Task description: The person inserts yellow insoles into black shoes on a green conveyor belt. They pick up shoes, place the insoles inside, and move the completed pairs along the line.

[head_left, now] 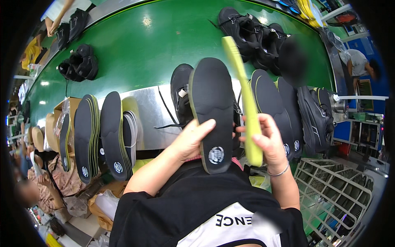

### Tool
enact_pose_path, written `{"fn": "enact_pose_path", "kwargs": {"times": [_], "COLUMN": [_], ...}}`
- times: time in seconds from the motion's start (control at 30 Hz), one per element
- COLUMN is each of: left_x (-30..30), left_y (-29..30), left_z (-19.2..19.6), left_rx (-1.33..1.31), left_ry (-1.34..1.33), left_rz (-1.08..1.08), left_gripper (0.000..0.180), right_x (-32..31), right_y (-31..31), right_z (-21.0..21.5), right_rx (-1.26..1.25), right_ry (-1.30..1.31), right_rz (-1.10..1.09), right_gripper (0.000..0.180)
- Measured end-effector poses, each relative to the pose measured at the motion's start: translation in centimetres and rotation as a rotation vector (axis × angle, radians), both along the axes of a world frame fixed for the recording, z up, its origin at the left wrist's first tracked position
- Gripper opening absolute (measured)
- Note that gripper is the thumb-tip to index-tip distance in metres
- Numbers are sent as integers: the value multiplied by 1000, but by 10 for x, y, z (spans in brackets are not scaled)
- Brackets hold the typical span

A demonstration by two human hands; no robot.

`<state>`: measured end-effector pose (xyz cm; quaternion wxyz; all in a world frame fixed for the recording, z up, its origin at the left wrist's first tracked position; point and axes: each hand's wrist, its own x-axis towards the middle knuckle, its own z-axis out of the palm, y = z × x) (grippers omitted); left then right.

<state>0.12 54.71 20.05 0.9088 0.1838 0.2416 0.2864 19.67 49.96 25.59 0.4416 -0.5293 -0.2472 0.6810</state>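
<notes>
My left hand (192,139) is closed on a black insole (212,94), its thumb on the dark top face and the round pale heel print toward me. In my right hand (269,142) is a second insole (247,107), turned so that its yellow-green underside and edge show; thumb and fingers pinch it near the heel. The two insoles are apart, held upright side by side. Behind the black insole stands a black shoe (180,88) with a loose lace, partly hidden by it.
Stacks of black insoles stand at the left (84,140) and right (269,99). Black shoes (242,31) sit on the green belt (152,45), beyond a metal ledge (150,111). A black shoe (314,119) and a wire basket (329,189) are at my right. A person (47,181) sits at the left.
</notes>
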Motion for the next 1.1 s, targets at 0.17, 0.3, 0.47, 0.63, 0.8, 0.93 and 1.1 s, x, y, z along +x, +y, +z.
{"fn": "enact_pose_path", "kwargs": {"times": [0.17, 0.3, 0.47, 0.63, 0.8, 0.93, 1.1], "left_x": [-74, -136, -120, -44, 45, 78, 92], "left_y": [22, 25, 10, 11, 28, 43, 75], "left_z": [21, -51, -105, -18, -31, -58, -58], "left_rx": [294, 369, 455, 1536, 1908, 1974, 1235], "left_ry": [344, 804, 1514, 1184, 1066, 1161, 1028], "left_rz": [581, 550, 514, 432, -5, -83, -108], "left_gripper": [34, 50, 68, 58, 56, 29, 29], "right_x": [33, 22, 17, 16, 34, 46, 50], "right_y": [-28, -31, -8, 0, -20, -56, -56], "right_z": [-24, -67, -110, -86, -9, 10, 28], "right_rx": [183, 150, 77, 162, 22, -202, -406], "right_ry": [-769, -991, -417, -614, -334, -205, -164], "right_rz": [104, 355, 38, -166, -108, 24, -59], "right_gripper": [50, 59, 42, 27, 34, 32, 23]}}
